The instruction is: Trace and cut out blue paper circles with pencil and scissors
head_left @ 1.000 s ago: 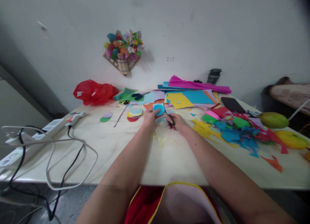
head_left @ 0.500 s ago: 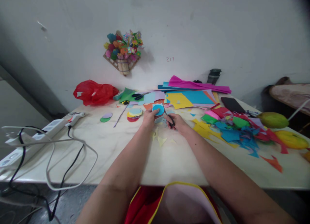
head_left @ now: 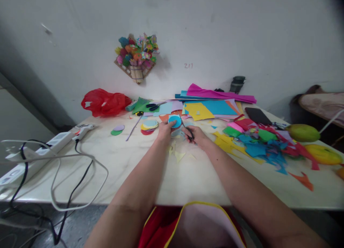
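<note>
My left hand (head_left: 165, 130) pinches a blue paper circle (head_left: 176, 121) together with a pale sheet of paper behind it, the thumb lying on the circle. In my right hand (head_left: 197, 134) is a pair of black-handled scissors (head_left: 190, 132), its blades pointing up along the right edge of the paper. Whether the blades are parted is hard to make out. Pale yellow paper scraps (head_left: 178, 155) lie on the table just below the hands. Left of them rests a pile of cut paper circles (head_left: 149, 125) in several colours.
Green and lilac circles (head_left: 117, 130) lie further left. Coloured sheets (head_left: 200, 111) and another pair of scissors (head_left: 153, 106) are at the back. A scrap heap (head_left: 258, 144), a dark phone (head_left: 258, 115) and mangoes (head_left: 303, 132) fill the right. A power strip (head_left: 57, 142) with cables occupies the left.
The scissors have shifted slightly against the right edge of the paper, and the blades look a little differently angled. Both hands have otherwise stayed nearly in place.
</note>
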Action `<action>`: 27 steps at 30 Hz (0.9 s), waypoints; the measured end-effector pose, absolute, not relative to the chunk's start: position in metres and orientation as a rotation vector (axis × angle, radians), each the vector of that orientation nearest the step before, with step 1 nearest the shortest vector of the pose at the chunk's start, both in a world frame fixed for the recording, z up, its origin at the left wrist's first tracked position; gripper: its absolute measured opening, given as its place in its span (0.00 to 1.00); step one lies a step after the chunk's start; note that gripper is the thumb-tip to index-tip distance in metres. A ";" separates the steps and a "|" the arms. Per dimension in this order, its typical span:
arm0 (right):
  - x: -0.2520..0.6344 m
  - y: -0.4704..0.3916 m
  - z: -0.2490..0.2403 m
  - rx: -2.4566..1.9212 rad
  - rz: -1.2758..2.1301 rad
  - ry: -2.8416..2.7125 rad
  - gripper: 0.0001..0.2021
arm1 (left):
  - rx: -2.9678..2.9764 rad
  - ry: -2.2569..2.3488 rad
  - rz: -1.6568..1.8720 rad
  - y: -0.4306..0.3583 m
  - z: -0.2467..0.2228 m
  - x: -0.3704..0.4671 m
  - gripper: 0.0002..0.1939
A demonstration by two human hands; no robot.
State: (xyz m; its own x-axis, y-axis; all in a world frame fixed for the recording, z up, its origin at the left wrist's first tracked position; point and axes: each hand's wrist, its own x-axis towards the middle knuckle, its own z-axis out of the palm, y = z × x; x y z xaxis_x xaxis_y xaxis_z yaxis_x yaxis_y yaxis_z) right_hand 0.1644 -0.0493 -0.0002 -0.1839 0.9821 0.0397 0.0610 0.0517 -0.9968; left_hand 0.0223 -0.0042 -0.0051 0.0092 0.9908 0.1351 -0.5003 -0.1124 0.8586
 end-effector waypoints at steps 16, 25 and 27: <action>0.163 -0.055 0.007 -1.155 1.311 -1.363 0.10 | 0.915 0.712 1.503 -0.002 -0.007 0.021 0.13; 0.161 -0.057 0.012 -1.164 1.336 -1.330 0.08 | 0.924 0.697 1.492 -0.003 -0.006 0.021 0.14; 0.161 -0.057 0.012 -1.164 1.337 -1.330 0.08 | 0.923 0.698 1.492 -0.002 -0.006 0.021 0.14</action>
